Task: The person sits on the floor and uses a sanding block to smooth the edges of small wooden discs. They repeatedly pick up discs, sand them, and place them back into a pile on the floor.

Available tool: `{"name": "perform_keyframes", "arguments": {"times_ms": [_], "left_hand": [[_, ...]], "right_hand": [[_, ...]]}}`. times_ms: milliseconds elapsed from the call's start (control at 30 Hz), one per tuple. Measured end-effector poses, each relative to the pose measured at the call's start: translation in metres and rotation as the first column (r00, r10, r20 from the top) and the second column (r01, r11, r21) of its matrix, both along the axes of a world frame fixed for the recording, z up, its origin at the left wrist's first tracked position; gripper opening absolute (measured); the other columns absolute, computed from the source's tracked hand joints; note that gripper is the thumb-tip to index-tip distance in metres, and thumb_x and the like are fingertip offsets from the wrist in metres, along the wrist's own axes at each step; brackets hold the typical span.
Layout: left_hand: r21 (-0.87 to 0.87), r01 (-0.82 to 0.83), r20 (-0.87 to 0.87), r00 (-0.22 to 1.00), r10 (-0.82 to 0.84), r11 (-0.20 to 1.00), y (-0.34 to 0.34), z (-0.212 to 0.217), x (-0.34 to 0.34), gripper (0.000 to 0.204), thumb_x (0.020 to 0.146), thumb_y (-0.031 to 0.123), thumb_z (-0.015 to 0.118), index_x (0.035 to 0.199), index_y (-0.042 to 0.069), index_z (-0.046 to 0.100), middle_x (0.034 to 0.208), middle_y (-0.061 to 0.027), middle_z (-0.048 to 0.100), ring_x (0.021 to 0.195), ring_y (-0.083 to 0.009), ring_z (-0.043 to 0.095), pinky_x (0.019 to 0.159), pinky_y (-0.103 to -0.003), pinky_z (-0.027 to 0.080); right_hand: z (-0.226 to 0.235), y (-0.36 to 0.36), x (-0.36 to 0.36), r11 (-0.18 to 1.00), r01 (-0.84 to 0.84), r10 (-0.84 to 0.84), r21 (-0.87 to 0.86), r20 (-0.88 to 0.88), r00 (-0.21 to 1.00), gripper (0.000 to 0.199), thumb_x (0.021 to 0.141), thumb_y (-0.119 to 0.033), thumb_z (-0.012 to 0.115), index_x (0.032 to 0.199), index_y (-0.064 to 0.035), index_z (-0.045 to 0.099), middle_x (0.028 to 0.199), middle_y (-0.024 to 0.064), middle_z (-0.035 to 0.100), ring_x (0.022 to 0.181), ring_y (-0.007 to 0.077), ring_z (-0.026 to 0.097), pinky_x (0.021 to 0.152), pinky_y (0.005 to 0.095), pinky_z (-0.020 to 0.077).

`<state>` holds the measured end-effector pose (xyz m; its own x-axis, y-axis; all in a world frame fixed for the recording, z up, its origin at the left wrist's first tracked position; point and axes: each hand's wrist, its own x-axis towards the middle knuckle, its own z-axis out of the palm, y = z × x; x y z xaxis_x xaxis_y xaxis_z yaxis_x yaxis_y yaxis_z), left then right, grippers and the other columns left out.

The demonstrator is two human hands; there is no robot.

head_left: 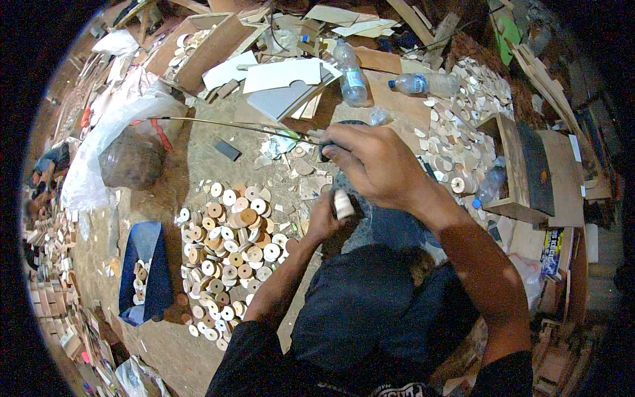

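Observation:
My right hand (380, 159) is raised in front of me, fingers closed around the end of a long thin rod (231, 124). The rod stretches leftward, with a red bit near its far tip. Below it, my left hand (323, 217) grips a pale, blurred wooden piece (342, 204), which looks like a short stack of discs. Whether it touches anything else is hard to make out. To the left of my left forearm lies a pile of round wooden discs (231, 258) with centre holes. A dark round object (344, 126) is partly hidden behind my right hand.
A blue open container (149, 264) with a few discs stands at left, near a dark rounded lump (132, 159). White boards (281, 76) and plastic bottles (423, 84) lie ahead. Wood scraps (456, 132) and a wooden box (506, 165) are at right.

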<state>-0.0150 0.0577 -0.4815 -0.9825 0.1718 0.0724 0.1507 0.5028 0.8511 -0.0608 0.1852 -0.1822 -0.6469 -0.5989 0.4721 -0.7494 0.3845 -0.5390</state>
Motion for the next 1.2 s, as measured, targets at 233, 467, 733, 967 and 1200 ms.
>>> {"name": "perform_keyframes", "arguments": {"times_ms": [233,467,733,967,1200], "left_hand": [[0.668,-0.438,0.030,0.824,0.566,0.601,-0.097,0.134,-0.002,0.071,0.066,0.012,0.081,0.125,-0.005,0.044,0.116,-0.0146,0.057,0.107,-0.0240,0.056,0.095,-0.036,0.044],[0.709,-0.454,-0.105,0.689,0.717,0.540,-0.164,0.236,0.012,0.071,0.064,0.004,0.083,0.125,-0.004,0.046,0.117,-0.0114,0.055,0.104,-0.0212,0.057,0.092,-0.031,0.047],[0.754,-0.384,-0.256,0.576,0.777,0.533,-0.177,0.246,0.011,0.068,0.071,0.018,0.083,0.124,-0.003,0.047,0.116,-0.0110,0.057,0.106,-0.0215,0.056,0.092,-0.032,0.046],[0.666,-0.404,-0.449,0.454,0.770,0.626,-0.165,0.259,0.013,0.088,0.061,0.007,0.087,0.133,0.004,0.036,0.127,-0.0100,0.048,0.112,-0.0207,0.052,0.092,-0.032,0.049],[0.664,-0.205,-0.522,0.560,0.643,0.719,-0.171,0.264,0.012,0.095,0.062,0.003,0.085,0.137,0.011,0.027,0.128,-0.0109,0.047,0.112,-0.0230,0.054,0.086,-0.035,0.055]], "right_hand": [[-0.021,-0.018,-0.002,0.997,0.012,-0.010,-0.081,0.015,1.000,0.016,0.083,-0.014,0.059,0.093,-0.0028,0.064,0.087,0.0184,0.064,0.079,0.0369,0.063,0.071,0.0440,0.0495],[-0.035,-0.049,0.001,0.994,-0.022,0.015,0.103,0.073,0.997,0.013,0.081,-0.006,0.059,0.089,0.0018,0.065,0.084,0.0193,0.065,0.079,0.0345,0.065,0.069,0.0384,0.0496],[-0.037,-0.060,0.008,0.990,-0.051,0.033,0.132,0.139,0.990,0.018,0.084,-0.011,0.058,0.097,-0.0023,0.066,0.080,0.0228,0.066,0.074,0.0365,0.065,0.068,0.0433,0.0503],[-0.031,-0.060,0.012,0.997,-0.024,0.014,0.079,0.127,0.992,0.015,0.083,-0.009,0.059,0.091,0.0010,0.066,0.077,0.0192,0.064,0.073,0.0353,0.064,0.067,0.0408,0.0487],[-0.032,-0.058,0.017,0.996,-0.009,-0.008,0.091,0.176,0.984,0.014,0.084,-0.009,0.059,0.089,0.0006,0.066,0.077,0.0193,0.065,0.072,0.0348,0.064,0.065,0.0407,0.0491]]}}
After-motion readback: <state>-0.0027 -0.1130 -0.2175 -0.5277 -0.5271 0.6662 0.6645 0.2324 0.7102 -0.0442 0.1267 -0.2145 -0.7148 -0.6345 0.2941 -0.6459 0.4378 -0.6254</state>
